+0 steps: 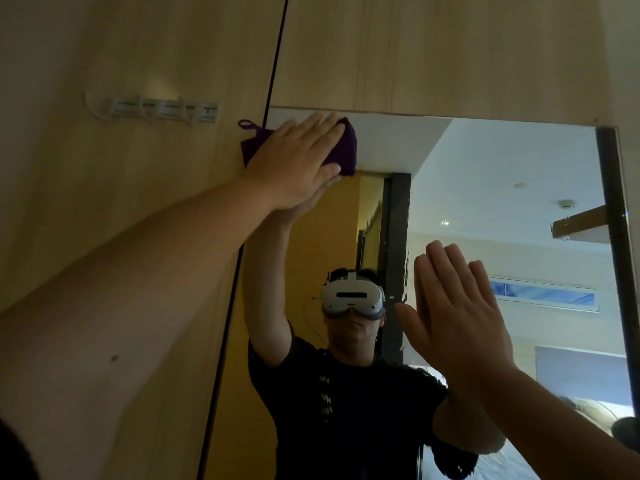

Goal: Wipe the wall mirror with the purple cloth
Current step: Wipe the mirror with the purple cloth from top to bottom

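Note:
The wall mirror (pixel 502 188) fills the right half of the view, set into a wooden wall. A dark purple cloth (pixel 341 152) with a small hanging loop lies against the mirror's top left corner. My left hand (pixel 294 161) presses flat on the cloth with straight fingers. Lower right, my right hand (pixel 457 313) rests flat on the glass with its fingers straight and holds nothing. The mirror reflects a person in a black shirt wearing a white headset, with both arms raised.
A wooden panel (pixel 121 202) stands left of the mirror, past a dark vertical gap (pixel 273 81). A row of clear adhesive hooks (pixel 156 110) sticks to that panel. More wood panelling (pixel 433 53) runs above the mirror.

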### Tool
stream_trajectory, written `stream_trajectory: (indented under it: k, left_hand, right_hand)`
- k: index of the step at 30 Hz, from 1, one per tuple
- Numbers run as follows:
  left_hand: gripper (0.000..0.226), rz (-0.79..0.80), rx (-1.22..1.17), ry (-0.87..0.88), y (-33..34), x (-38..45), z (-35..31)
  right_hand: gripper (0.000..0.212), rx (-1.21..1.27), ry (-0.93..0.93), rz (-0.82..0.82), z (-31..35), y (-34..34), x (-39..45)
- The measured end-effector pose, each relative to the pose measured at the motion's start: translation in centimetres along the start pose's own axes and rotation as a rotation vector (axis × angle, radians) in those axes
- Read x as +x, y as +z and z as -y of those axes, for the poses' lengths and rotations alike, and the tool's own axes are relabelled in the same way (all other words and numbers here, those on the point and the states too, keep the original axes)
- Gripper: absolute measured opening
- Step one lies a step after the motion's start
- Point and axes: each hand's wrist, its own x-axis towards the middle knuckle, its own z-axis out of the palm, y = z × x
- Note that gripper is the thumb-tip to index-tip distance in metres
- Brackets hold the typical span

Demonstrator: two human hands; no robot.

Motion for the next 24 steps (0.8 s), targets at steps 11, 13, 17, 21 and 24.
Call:
stream_trajectory:
  k: [11,13,17,21,24]
  left_hand:
    - [0.063,0.027,-0.011,0.217,2.0,-15.7,-8.2]
    - [0.063,0.042,-0.003,0.259,2.3,-18.9,-9.9]
    - [0.059,-0.031,-0.006,0.202,2.5,-20.3,-10.1]
    - [0.051,-0.163,-0.052,0.187,2.9,-19.6,-9.8]
    - [0.050,-0.200,-0.102,0.168,2.9,-17.8,-9.2]
  right_hand:
    - [0.069,0.146,-0.007,0.048,-0.5,-0.9,0.3]
    - [0.066,0.217,-0.009,0.035,-1.0,-1.7,0.4]
    - [0.063,0.224,0.041,-0.016,-3.4,-3.5,0.0]
    - [0.065,0.161,0.165,0.035,-7.0,-3.6,-0.5]
    - [0.063,0.128,0.159,0.067,-7.9,-2.7,-1.0]
